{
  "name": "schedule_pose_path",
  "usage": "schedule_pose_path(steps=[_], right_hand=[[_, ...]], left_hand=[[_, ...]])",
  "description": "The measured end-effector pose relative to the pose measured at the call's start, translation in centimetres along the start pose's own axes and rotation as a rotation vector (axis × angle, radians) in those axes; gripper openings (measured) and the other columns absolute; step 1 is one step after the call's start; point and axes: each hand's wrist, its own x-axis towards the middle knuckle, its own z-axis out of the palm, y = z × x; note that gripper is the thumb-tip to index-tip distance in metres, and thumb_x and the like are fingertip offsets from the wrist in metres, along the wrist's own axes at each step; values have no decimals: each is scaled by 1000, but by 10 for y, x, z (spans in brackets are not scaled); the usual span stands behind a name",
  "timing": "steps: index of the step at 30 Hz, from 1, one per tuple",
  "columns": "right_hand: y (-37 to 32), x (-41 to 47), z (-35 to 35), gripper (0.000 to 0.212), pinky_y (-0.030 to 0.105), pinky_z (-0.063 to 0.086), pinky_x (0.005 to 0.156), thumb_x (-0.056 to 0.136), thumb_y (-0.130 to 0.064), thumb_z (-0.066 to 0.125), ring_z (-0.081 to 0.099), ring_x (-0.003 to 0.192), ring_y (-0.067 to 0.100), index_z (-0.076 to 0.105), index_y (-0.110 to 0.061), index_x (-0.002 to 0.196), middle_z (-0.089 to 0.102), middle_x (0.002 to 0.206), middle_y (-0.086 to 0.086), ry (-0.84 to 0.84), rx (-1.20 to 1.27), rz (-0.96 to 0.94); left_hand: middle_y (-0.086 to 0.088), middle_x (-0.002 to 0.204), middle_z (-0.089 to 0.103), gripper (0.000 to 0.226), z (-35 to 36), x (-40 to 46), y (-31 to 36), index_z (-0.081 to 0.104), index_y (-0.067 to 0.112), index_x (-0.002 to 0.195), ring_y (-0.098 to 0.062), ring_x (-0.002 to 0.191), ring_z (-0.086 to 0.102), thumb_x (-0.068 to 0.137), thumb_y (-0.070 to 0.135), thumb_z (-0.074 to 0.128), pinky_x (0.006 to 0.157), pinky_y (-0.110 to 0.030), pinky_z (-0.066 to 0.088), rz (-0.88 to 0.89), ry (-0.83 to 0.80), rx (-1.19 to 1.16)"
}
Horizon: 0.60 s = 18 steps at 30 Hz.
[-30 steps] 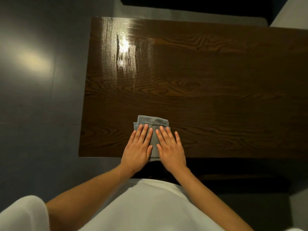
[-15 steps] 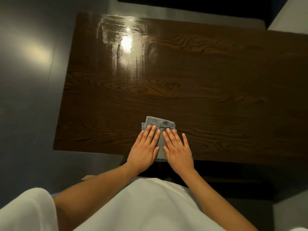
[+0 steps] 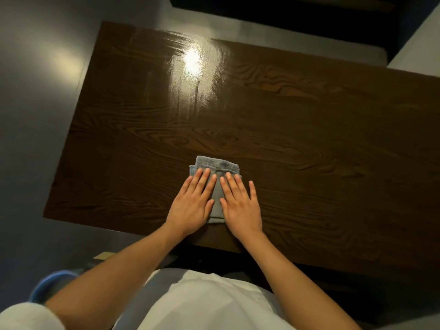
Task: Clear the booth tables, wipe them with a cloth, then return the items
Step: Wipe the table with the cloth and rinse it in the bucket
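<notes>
While a folded grey cloth point(image 3: 215, 177) lay near the front edge of the dark wooden table point(image 3: 309, 139), the left hand point(image 3: 191, 203) and right hand point(image 3: 240, 204) rested flat on it side by side, fingers straight, likely pressing it down to wipe. Nothing else showed on the glossy, streaked tabletop.

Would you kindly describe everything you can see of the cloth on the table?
The cloth is a small grey-blue towel of soft looped fabric, folded into a rough rectangle with a stitched band near its far end. It lies flat near the table's near edge. The left hand and right hand press on it, flat, side by side.
</notes>
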Motion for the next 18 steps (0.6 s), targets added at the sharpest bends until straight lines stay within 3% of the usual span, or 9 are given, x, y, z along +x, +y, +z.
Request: schedule_pose_path(steps=[8,12,18], right_hand=[[5,78,-15,60,50,12,122,103,-37,32,13,152,17,12,-21,157,20,165,1,34,-29,80],[10,127,-29,60,51,17,120,100,-37,24,23,151,20,24,-18,157,27,163,3,46,-49,134],[27,212,-50,58,53,22,119,101,-36,25,28,149,21,30,-17,156,32,162,4,95,-50,167]], left_hand=[[-10,168,6,63,-19,72,-40,7,15,160,-25,156,2,105,43,18,126,-43,11,14,19,-26],[-10,168,10,62,-33,121,-64,9,15,160,-24,156,3,104,43,18,127,-42,8,54,47,-25],[-11,168,13,64,-53,204,-100,12,14,160,-25,156,6,103,42,20,127,-42,7,84,77,-21]])
